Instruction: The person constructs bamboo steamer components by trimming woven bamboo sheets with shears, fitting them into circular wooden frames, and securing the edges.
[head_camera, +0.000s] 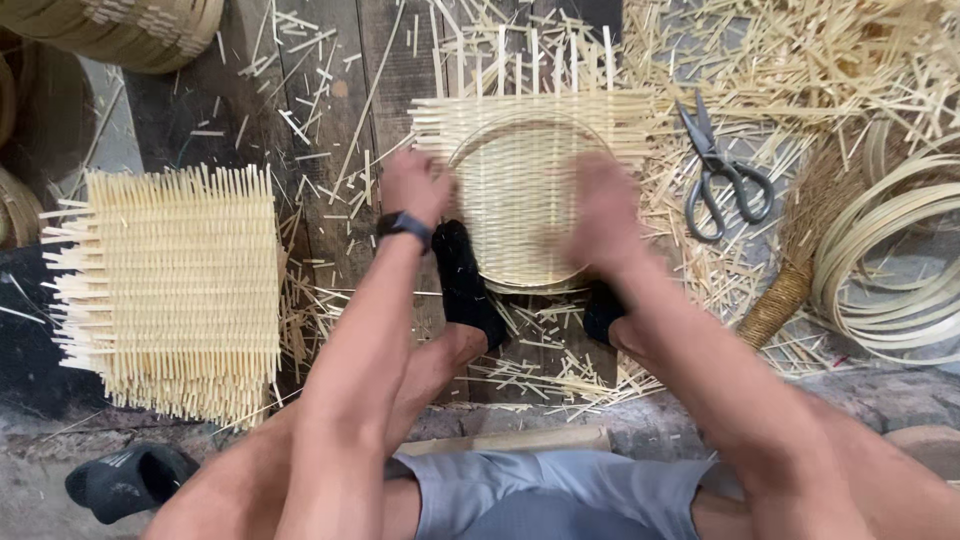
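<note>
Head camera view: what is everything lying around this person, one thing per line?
Woven mat with hoop: one, pale straw, centre, under both hands.
Stack of woven mats: one stack, pale straw, left.
Scissors: one pair, grey metal, right of centre.
Coiled strips: one bundle, pale, far right.
Hand broom: one, brown, beside the coils.
Offcuts: many, straw-coloured, scattered.
Sandal: one, black, lower left.
Left hand: on the mat's left edge, dark watch on wrist.
Right hand: blurred, on the mat's right edge.
Feet: two, black socks, at the mat's near edge.
</note>
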